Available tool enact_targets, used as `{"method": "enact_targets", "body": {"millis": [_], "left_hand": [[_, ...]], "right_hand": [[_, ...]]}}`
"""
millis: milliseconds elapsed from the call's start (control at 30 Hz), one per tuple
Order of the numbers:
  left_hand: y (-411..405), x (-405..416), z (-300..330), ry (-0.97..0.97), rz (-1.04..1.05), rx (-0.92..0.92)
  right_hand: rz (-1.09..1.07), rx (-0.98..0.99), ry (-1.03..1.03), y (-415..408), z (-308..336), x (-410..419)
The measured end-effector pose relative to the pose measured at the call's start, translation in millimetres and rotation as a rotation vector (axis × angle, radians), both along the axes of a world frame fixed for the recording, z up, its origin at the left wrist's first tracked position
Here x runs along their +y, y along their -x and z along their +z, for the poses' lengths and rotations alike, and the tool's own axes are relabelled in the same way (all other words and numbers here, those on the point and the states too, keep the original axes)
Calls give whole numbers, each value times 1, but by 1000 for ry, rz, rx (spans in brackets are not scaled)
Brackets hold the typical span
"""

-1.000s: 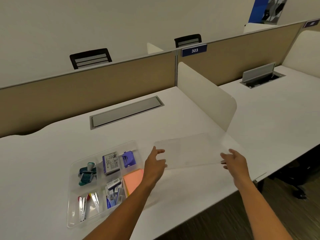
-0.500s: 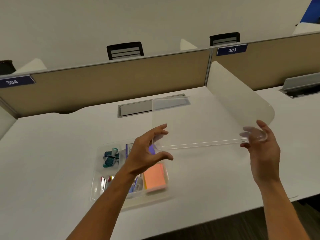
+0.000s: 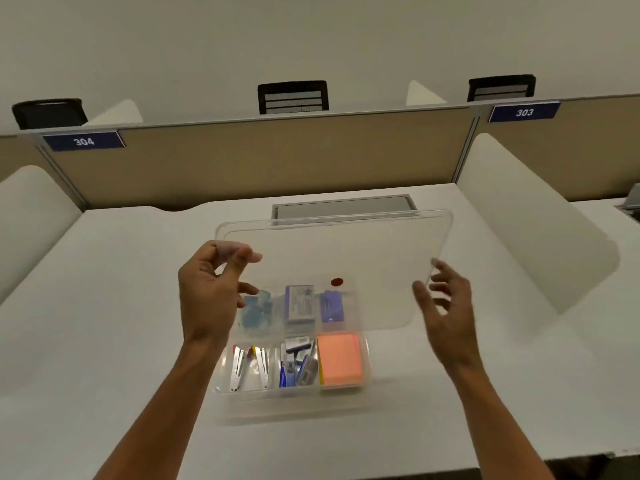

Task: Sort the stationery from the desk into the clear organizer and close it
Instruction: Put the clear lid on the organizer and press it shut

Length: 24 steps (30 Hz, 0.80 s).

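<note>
Both hands are up over the white table (image 3: 104,306), and the clear lid (image 3: 346,258) hangs between them, held in the air above the clear organizer (image 3: 294,403). The left hand (image 3: 204,292) has the lid's left edge: its fingers (image 3: 239,252) curl over the rim and show through the plastic, pinching it. The right hand (image 3: 446,306) is at the lid's right near corner, fingers spread fairly wide and lightly bent around that edge, thumb against the corner. The lid tilts, far edge high over the grey cable hatch (image 3: 343,206), near edge low across the organizer's far row.

The organizer sits on the table below and between the wrists, uncovered along its near row. There: two staplers (image 3: 249,367) in the left compartment, blue packets (image 3: 294,365) in the middle, an orange sticky-note pad (image 3: 339,362) on the right. Through the lid, the far row shows a teal item (image 3: 254,308), a small printed box (image 3: 300,303) and a purple item (image 3: 331,306), all blurred. A red dot (image 3: 336,282) sits on the lid.
</note>
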State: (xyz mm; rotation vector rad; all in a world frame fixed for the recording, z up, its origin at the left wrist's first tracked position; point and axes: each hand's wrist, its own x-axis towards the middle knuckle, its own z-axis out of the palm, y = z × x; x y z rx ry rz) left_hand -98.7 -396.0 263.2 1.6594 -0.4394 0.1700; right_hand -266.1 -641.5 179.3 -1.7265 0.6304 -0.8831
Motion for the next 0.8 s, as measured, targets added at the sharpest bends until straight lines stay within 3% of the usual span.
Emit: {"method": "enact_targets", "body": {"millis": [167,233,467,667,800], "left_hand": [[-40,19,-9,-71,-13,332],[-54,27,-22,-130,-1,381],[-87,58,-114,-734,73,374],[-72,60,-173,-709,-31,417],[-65,55,-184,-587,-8,448]], "right_hand": [[72,134,-167,-15,-29,19],[71,179,-182,-18,-38,28],[25,400,-235,-31,-72,56],[-39,528,-279,-44,-92,67],[-79,656,-136,-51,-94,66]]}}
